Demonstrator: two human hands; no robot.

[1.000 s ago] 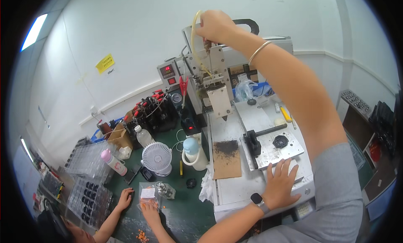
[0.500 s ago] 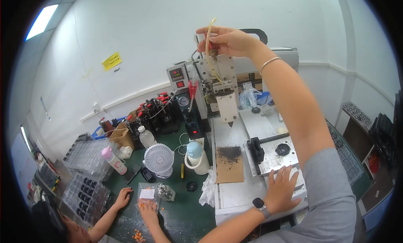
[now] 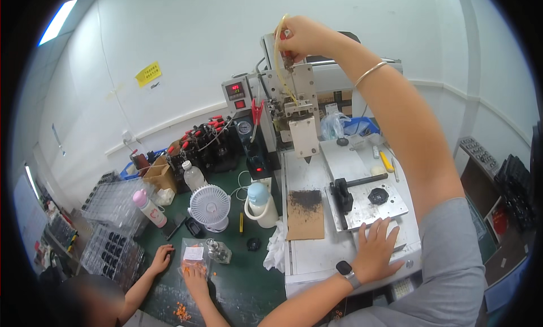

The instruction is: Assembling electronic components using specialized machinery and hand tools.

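My right hand point(image 3: 302, 37) reaches high to the top of a metal press machine point(image 3: 302, 92). Its fingers are wrapped round a red handle point(image 3: 285, 35), mostly hidden by them, with a yellowish tube point(image 3: 278, 61) looping down beside it. Below hangs the machine's pale head block point(image 3: 304, 137) with a dark pointed tip, apart from the white worktop. My left hand point(image 3: 376, 249) lies with fingers spread at the near edge of the metal fixture plate point(image 3: 362, 218). On that plate rests a black, roughly octagonal part point(image 3: 378, 196), beside a black clamp point(image 3: 342, 196).
Black-smudged cardboard point(image 3: 305, 225) lies left of the fixture. On the green table stand a white fan point(image 3: 210, 207), a white holder with a blue top point(image 3: 261, 211) and a glass bottle point(image 3: 218, 252). At left, another person's hand point(image 3: 195, 282) touches a plastic bag point(image 3: 194, 253) of orange pieces.
My right hand has closed from loosely spread fingers to a grip on the red handle. My left hand stays on the fixture. The view has shifted slightly.
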